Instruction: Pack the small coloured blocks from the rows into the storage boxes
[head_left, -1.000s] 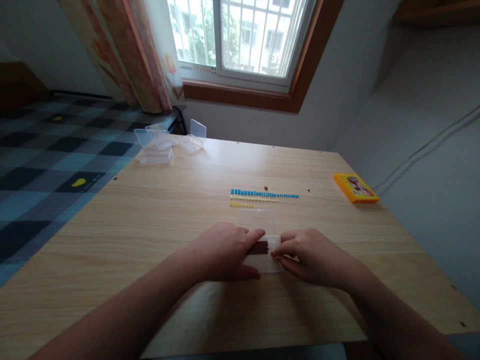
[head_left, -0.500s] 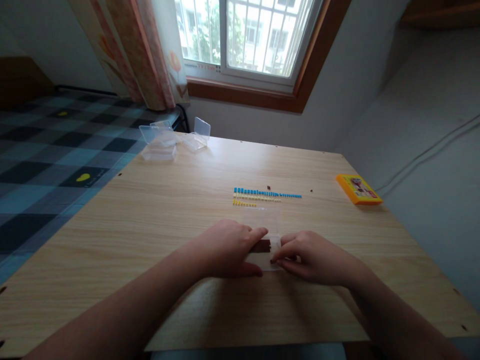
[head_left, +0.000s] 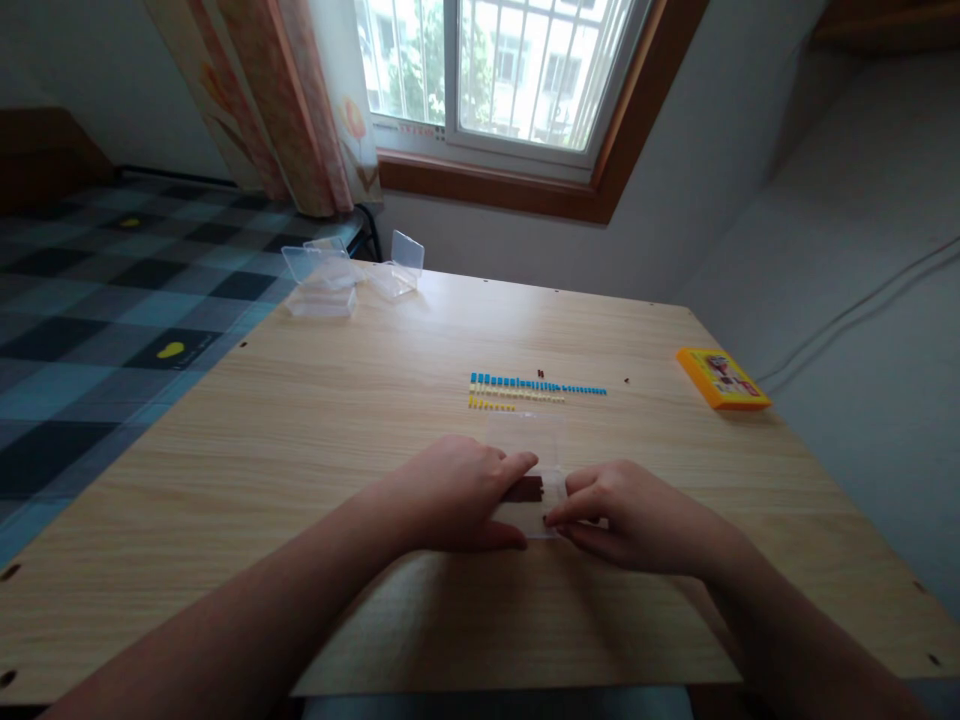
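A clear plastic box point(head_left: 536, 525) with its lid point(head_left: 525, 430) folded back lies on the table in front of me. Inside it is a dark brown block of bricks point(head_left: 523, 489). My left hand point(head_left: 457, 495) grips the box's left side, thumb at the near edge and fingers across the brown block. At the right end, my right hand point(head_left: 622, 515) is closed, its fingertips pinched over the box on a tiny dark piece point(head_left: 546, 519), mostly covered. Beyond the lid run rows of small blue bricks point(head_left: 517, 382), cream bricks point(head_left: 517, 393) and yellow bricks point(head_left: 491, 405).
Small dark red pieces point(head_left: 540, 373) and one tiny dark piece point(head_left: 627, 380) lie past the rows. Open clear boxes point(head_left: 322, 300) stand at the table's far left corner. An orange-yellow box point(head_left: 724, 380) sits by the right edge of the wooden table point(head_left: 225, 430).
The view has shifted slightly. Both hands stay at the clear box in nearly the same pose, with the right fingertips barely moved.
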